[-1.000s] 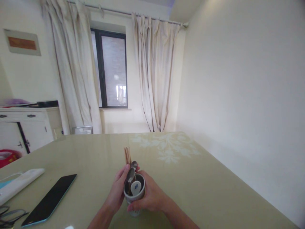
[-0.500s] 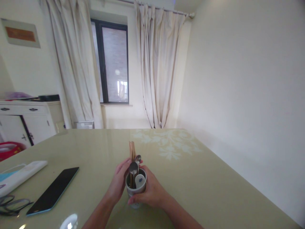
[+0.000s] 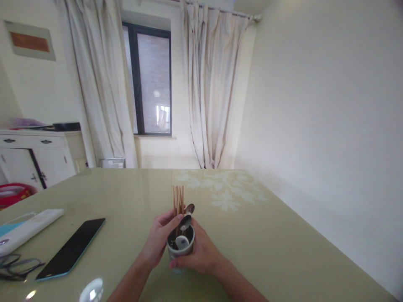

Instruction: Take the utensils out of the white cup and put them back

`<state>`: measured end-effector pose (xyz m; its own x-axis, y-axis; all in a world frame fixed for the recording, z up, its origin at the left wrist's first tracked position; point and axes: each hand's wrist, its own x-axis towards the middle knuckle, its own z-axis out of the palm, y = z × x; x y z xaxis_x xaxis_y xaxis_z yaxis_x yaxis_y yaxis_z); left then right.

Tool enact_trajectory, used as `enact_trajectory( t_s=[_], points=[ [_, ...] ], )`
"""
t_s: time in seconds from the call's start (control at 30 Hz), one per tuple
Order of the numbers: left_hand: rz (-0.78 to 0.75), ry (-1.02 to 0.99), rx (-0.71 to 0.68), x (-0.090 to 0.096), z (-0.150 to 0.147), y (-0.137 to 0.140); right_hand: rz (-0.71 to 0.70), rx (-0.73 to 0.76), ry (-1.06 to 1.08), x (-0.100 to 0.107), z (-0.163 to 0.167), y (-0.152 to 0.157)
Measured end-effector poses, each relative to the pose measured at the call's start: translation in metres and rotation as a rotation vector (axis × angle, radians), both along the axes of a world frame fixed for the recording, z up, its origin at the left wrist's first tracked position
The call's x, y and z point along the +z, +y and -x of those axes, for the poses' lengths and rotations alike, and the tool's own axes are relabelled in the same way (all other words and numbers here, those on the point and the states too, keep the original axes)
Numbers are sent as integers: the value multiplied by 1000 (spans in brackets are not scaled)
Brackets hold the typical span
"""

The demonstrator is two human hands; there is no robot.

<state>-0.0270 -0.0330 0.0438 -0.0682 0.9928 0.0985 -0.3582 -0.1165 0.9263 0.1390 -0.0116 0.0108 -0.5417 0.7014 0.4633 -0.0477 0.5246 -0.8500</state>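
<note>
A light ceramic cup (image 3: 180, 254) stands in front of me, with my right hand (image 3: 203, 249) wrapped around its right side and the thumb across its front. Several wooden chopsticks (image 3: 178, 197) rise from it. My left hand (image 3: 157, 240) has its thumb laid across them, its fingers mostly hidden behind. Two metal spoons, one with a dark-looking bowl (image 3: 185, 222) and another behind it (image 3: 190, 208), lean to the right in the cup. Near the front rim sits a white ceramic spoon (image 3: 182, 242) with a small blue mark.
On the left of the glossy table (image 3: 126, 201) lie a black tablet or phone (image 3: 74, 248), a long white device (image 3: 34, 228) and a pair of glasses (image 3: 19, 266). A white cabinet (image 3: 53, 161) and a red basin (image 3: 15, 193) are beyond; a wall borders the right.
My left thumb has moved over the chopsticks, which now stand more spread and further right. The metal spoons have swung to the right. My right hand keeps its hold on the cup.
</note>
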Motion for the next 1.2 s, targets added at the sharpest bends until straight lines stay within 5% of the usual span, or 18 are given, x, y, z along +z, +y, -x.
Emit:
enact_trajectory(
  t_s=[1.2],
  points=[
    [-15, -1, -31, -1, -2, -6, 0, -20, -4, 7, 1, -3]
  ],
)
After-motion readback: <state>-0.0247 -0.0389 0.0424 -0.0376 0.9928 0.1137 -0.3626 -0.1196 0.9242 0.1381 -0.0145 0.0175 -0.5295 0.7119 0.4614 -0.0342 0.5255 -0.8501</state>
